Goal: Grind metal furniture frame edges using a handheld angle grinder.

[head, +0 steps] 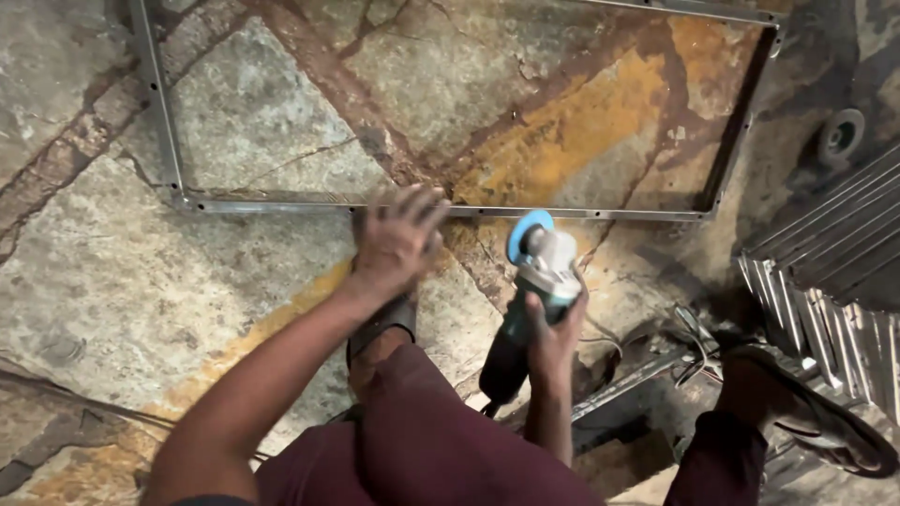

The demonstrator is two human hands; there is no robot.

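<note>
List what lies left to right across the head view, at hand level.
Left hand on the metal frame → angle grinder in the right hand → sandalled foot → stacked metal strips.

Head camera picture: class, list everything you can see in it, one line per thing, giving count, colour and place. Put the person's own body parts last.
Metal frame: one, grey, rectangular with holes along its bars, flat on the floor at the top.
Angle grinder: one, teal and grey with a blue disc, centre, near the frame's lower bar.
Stone floor: one, grey with orange and brown streaks, under everything.
Metal strips: a stack, silver, right edge.
Round disc: one, grey, upper right on the floor.
Sandal: one, dark, lower right.
Left hand: one, blurred, by the frame's lower bar.
Right hand: one, gripping the grinder's body.
</note>
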